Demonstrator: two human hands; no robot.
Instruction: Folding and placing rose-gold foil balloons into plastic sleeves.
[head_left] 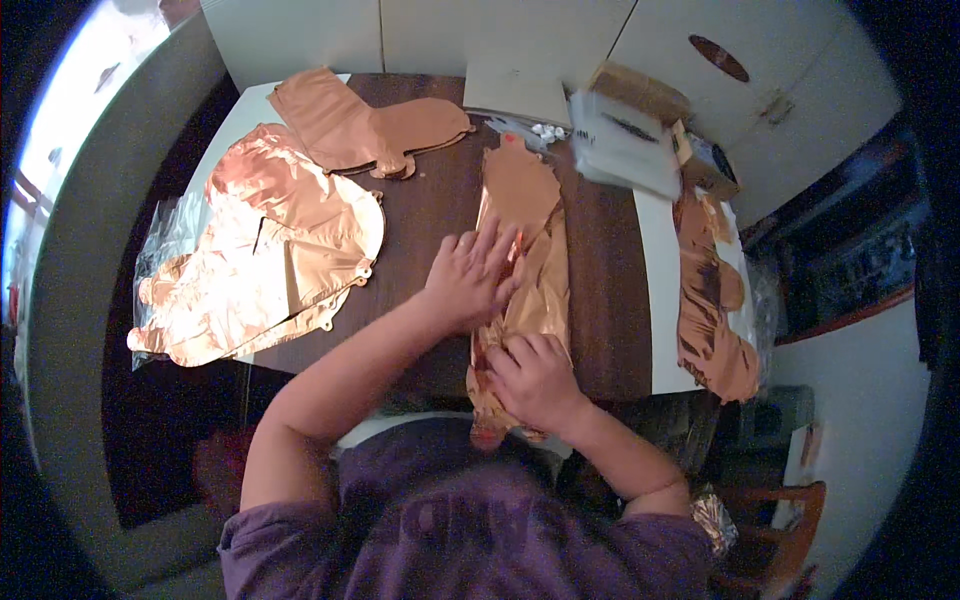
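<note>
A copper-coloured foil balloon (545, 255), flat and folded into a long strip, lies on the dark table in front of me. My left hand (470, 275) rests on its middle, fingers stretched out and slightly spread. Closer to me, my right hand (537, 375) has its fingers curled over the balloon's lower part, gripping the foil. The fingertips are partly hidden. The balloon's near end hangs at the table's front edge, and its scalloped far end lies flat.
Left of my arm lies a pile of shiny flat foil balloons (290, 240) on clear plastic. Further back is another foil stack (370, 125). At the right are folded foil balloons (710, 310), clear plastic bags (625, 150), a small box (708, 160) and a wooden chair (800, 530).
</note>
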